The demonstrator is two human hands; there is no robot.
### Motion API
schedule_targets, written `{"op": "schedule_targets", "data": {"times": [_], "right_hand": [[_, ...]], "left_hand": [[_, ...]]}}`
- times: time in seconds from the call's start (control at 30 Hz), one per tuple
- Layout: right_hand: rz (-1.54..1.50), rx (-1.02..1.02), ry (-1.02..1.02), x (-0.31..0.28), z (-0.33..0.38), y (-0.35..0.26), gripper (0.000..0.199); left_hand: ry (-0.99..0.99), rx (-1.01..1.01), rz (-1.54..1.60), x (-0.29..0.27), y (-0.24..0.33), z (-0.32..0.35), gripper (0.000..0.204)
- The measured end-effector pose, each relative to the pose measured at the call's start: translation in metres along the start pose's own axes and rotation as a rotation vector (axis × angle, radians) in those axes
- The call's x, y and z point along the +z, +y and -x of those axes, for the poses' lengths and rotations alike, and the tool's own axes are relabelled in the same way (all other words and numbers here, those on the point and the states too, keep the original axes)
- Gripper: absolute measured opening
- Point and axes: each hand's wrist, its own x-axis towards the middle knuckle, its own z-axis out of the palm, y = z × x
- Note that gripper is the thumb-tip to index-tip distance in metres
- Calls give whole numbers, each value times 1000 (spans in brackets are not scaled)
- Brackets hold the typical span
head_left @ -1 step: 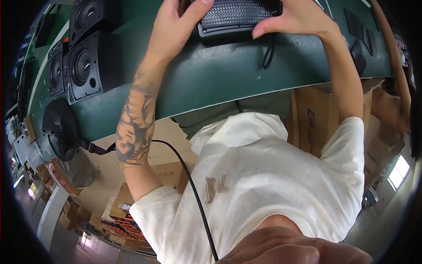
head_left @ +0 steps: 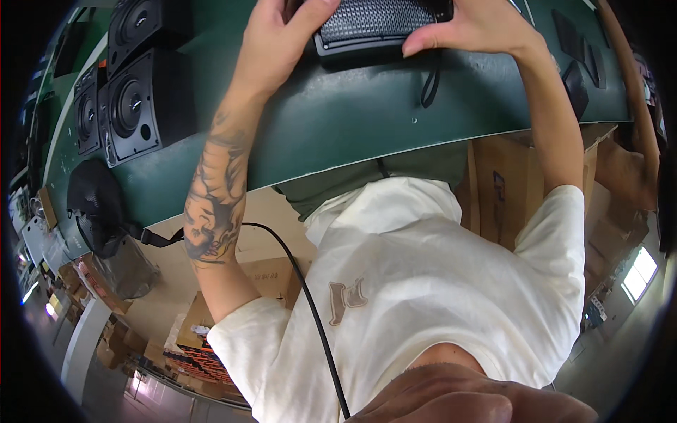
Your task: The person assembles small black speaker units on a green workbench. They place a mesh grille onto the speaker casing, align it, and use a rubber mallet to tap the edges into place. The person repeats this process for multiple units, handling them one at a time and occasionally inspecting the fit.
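At the top edge of the head view, a black box speaker with a woven metal-mesh grille (head_left: 381,25) sits at the green table, its far part out of the picture. My left hand (head_left: 290,28) grips its left end, with the thumb over the grille's corner. On the opposite end, my right hand (head_left: 479,29) holds it with the thumb pressed along the near edge. The other fingers of both hands are mostly hidden or cut off. A thin black strap loop (head_left: 431,86) hangs from the near right side, lying on the table.
Several black speakers with bare round cones (head_left: 130,106) stand at the left of the green table (head_left: 338,116). Flat black pieces (head_left: 572,42) lie at the right, near another person's arm (head_left: 638,106). A black mesh bag (head_left: 95,204) hangs at the left corner. Cardboard boxes (head_left: 504,190) stand below.
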Motion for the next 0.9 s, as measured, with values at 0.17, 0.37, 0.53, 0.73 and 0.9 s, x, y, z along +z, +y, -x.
{"op": "schedule_targets", "data": {"times": [0.17, 0.37, 0.53, 0.73, 0.9], "right_hand": [[26, -138, 86, 9, 3, 12, 95], [-41, -172, 80, 14, 3, 20, 96], [-73, 22, 96, 15, 12, 23, 94], [-481, 405, 149, 29, 33, 10, 121], [-441, 378, 98, 24, 39, 3, 122]], "left_hand": [[-22, 90, -13, -4, -1, -2, 75], [-22, 37, -72, -7, 8, -3, 73], [-50, 45, -64, -5, 10, -3, 76], [-45, 69, -145, -4, 13, -1, 85], [-72, 167, -310, -5, 11, 4, 79]]}}
